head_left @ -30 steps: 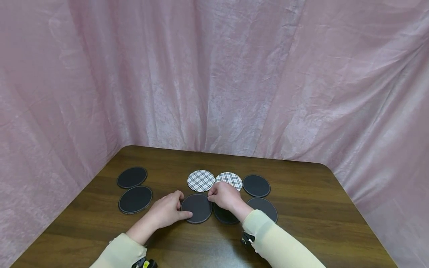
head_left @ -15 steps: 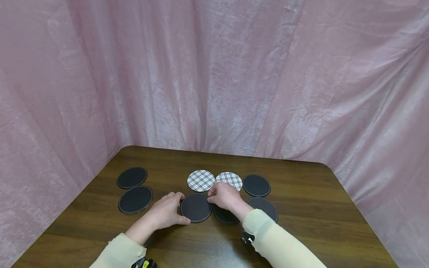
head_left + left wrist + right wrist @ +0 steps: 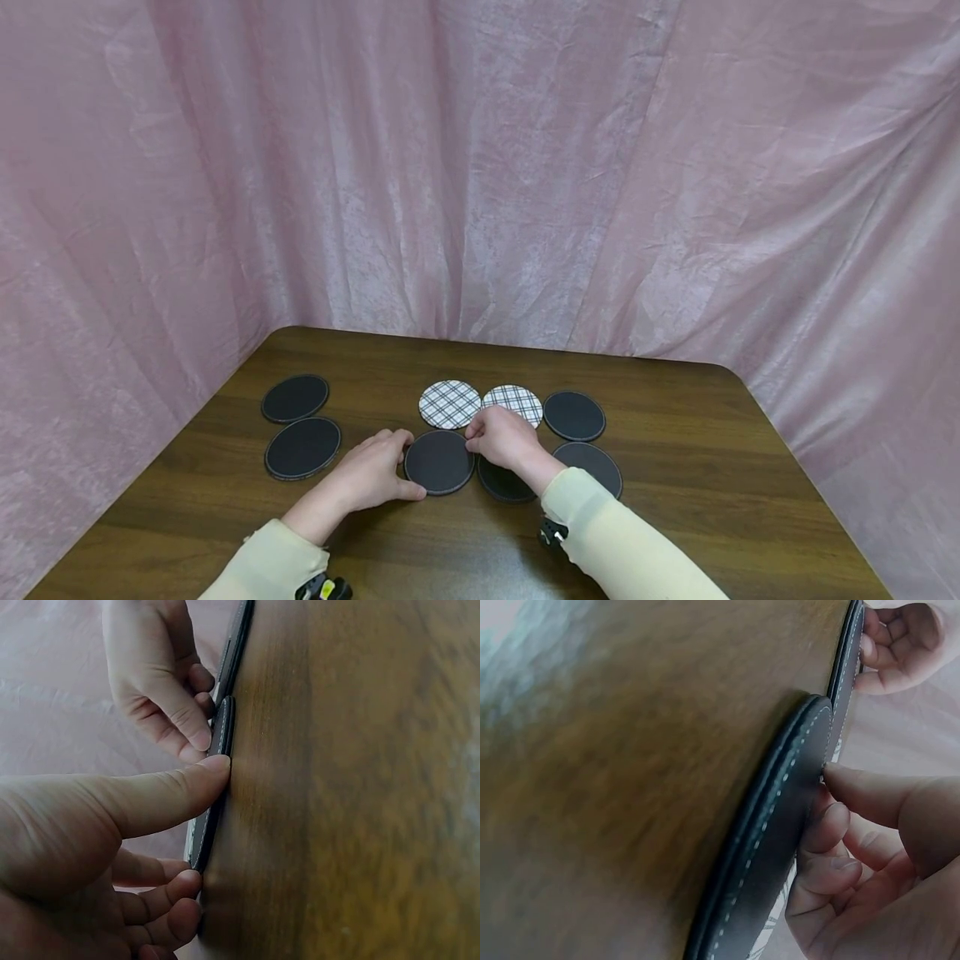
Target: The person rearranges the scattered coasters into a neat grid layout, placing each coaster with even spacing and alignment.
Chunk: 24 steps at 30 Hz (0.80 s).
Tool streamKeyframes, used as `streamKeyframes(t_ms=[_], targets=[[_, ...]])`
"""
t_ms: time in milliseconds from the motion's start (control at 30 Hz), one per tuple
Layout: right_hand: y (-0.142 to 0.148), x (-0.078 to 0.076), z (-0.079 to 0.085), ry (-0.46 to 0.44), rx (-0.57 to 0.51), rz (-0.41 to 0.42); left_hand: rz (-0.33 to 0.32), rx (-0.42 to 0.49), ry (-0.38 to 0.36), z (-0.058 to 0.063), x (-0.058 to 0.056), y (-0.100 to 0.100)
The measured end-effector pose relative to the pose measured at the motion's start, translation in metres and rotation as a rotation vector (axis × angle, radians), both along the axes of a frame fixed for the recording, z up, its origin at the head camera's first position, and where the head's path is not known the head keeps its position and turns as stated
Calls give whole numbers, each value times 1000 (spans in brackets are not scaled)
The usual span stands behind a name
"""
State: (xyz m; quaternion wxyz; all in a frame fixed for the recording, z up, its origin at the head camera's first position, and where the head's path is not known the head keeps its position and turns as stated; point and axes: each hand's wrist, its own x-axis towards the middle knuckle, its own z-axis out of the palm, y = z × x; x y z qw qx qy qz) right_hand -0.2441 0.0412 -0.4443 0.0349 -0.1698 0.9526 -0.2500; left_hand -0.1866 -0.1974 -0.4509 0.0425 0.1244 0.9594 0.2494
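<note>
A round black coaster (image 3: 439, 462) with pale edge stitching lies flat between my hands. My left hand (image 3: 375, 473) spans its left side, the thumb (image 3: 202, 776) at the near rim and the fingertips at the far left rim. At the upper right rim my right hand (image 3: 504, 435) pinches with thumb (image 3: 862, 791) and curled fingers. Under that hand lies another black coaster (image 3: 504, 483), partly covered by the wrist. Just behind are a plaid white coaster (image 3: 450, 405) and a second plaid coaster (image 3: 516, 398), the latter partly hidden by the right hand.
To the right sit a black coaster (image 3: 573, 416) and a dark coaster (image 3: 591, 467) below it. Two more black coasters, a far one (image 3: 296, 397) and a near one (image 3: 303, 447), lie at the left. Pink curtain (image 3: 480, 167) hangs behind the brown wooden table (image 3: 690, 483).
The coaster between the hands has shifted slightly away, up against the plaid one. My left thumb has slid from its top to its near rim. The right hand has stayed in place.
</note>
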Motion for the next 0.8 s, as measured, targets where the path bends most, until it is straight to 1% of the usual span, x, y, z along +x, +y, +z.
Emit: streamKeyframes(t_ms=[267,500,800], targets=[[0,1,0,10,-10,0,-16,-18,14,-2,-1,1],[0,-1,-1,15,-9,-2,8,-28,4,0,-2,2],[0,-4,-3,17,-18,-3,6,-33,1,1,-3,1]])
